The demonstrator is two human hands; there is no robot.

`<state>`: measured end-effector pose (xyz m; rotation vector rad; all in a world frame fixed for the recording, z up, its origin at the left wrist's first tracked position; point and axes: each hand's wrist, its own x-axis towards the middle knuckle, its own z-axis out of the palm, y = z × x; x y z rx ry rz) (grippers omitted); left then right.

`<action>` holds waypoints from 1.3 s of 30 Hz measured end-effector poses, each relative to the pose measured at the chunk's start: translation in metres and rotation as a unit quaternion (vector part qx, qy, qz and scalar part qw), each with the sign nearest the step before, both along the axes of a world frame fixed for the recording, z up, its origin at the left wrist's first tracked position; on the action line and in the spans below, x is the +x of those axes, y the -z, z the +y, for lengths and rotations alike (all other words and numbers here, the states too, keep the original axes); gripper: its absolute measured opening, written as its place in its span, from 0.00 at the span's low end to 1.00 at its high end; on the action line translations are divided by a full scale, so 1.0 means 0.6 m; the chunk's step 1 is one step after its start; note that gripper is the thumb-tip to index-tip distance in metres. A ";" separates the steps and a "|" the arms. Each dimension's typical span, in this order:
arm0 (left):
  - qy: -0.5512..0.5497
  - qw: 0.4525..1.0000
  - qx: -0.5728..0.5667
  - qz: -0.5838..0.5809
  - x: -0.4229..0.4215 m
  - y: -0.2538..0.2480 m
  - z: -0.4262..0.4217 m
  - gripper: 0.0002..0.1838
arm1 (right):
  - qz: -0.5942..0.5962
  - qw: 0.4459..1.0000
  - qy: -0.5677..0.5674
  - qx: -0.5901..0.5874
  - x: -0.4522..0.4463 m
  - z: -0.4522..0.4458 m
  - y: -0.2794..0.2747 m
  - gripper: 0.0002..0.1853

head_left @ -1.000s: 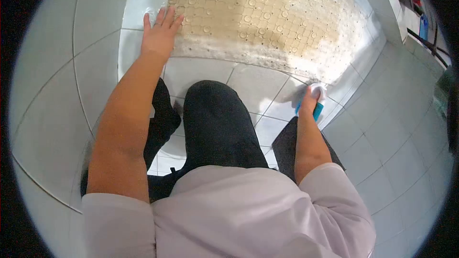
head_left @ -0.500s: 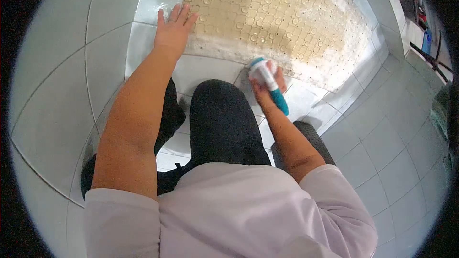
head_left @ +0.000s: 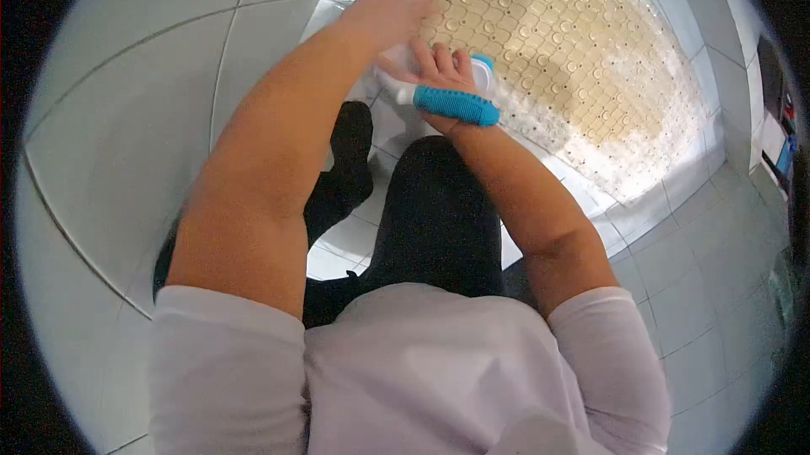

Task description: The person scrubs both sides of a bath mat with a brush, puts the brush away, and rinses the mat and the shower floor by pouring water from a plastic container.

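Note:
My left hand [head_left: 392, 15] reaches to the left edge of the textured bath mat [head_left: 582, 59], its fingers spread and slightly blurred. Just below it, my right hand [head_left: 440, 71] has a scrub brush with a ribbed teal grip [head_left: 456, 106] and white body. The grip crosses over the back of this hand near the wrist, and the white and blue head shows beyond the fingers. These fingers point forward to the mat's lower left edge; whether they touch it I cannot tell. White foam covers the mat's lower and right parts.
Pale wall tiles [head_left: 143, 59] rise close on the left. Tiled floor [head_left: 709, 286] stretches to the right, past a low tiled ledge [head_left: 730, 75]. My dark-clothed knee [head_left: 439, 210] and foot [head_left: 350, 151] are just below the mat.
My right hand has moved left and up with the scrub brush, from the mat's lower edge to beside my left hand. The brush has turned, and the view has shifted.

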<state>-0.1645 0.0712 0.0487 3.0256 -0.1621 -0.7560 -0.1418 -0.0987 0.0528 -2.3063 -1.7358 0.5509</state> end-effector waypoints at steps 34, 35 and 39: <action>-0.108 0.981 -0.083 0.135 -0.118 -0.002 -0.126 0.25 | -0.136 0.979 0.132 -0.076 0.260 0.150 -0.011 0.35; -0.133 0.977 -0.111 0.123 -0.123 0.009 -0.128 0.25 | -0.138 0.984 0.064 -0.097 0.222 0.130 -0.005 0.35; -0.156 0.966 -0.124 0.163 -0.109 0.001 -0.123 0.25 | -0.133 0.987 -0.052 -0.078 0.239 0.111 0.026 0.33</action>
